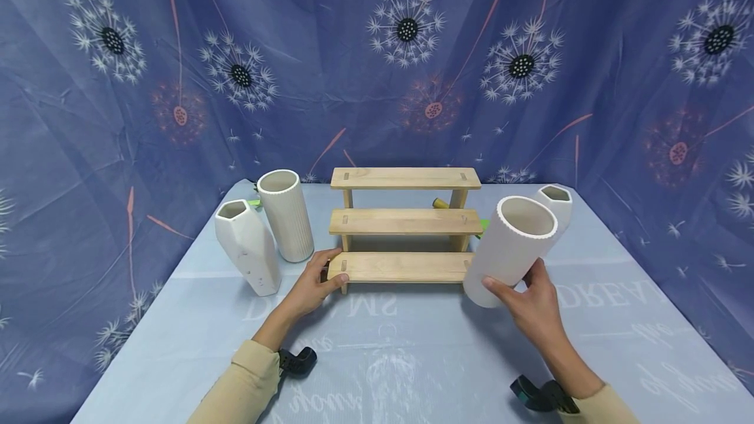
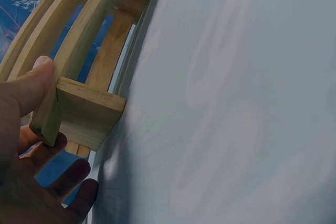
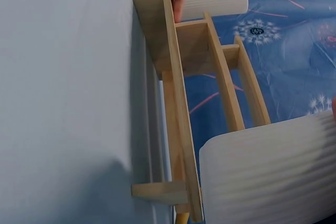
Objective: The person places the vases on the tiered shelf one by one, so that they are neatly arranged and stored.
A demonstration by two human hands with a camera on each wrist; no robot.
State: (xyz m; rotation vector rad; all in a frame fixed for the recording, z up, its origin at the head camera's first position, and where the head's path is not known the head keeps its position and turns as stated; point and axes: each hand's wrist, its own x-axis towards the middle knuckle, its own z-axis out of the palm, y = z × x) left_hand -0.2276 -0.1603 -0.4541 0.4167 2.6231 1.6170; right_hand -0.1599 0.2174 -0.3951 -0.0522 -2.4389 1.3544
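Observation:
A three-tier wooden stand (image 1: 406,267) occupies the middle of the table. My left hand (image 1: 312,283) grips the left end of its lowest shelf, thumb on top and a finger beneath, as the left wrist view also shows. In my right hand (image 1: 533,306) is a white ribbed cylindrical vase (image 1: 509,254), pinched low on its side and tilted, beside the stand's right end. Behind it a white faceted vase (image 1: 556,198) is partly hidden. To the left stand another ribbed cylindrical vase (image 1: 287,221) and a white faceted vase (image 1: 250,250).
A pale blue cloth with lettering covers the table (image 1: 377,358). Behind hangs a blue dandelion-print curtain (image 1: 330,70). Something green (image 1: 484,226) and a yellowish cylindrical end (image 1: 440,203) show behind the stand. More green (image 1: 254,203) peeks out behind the left vases.

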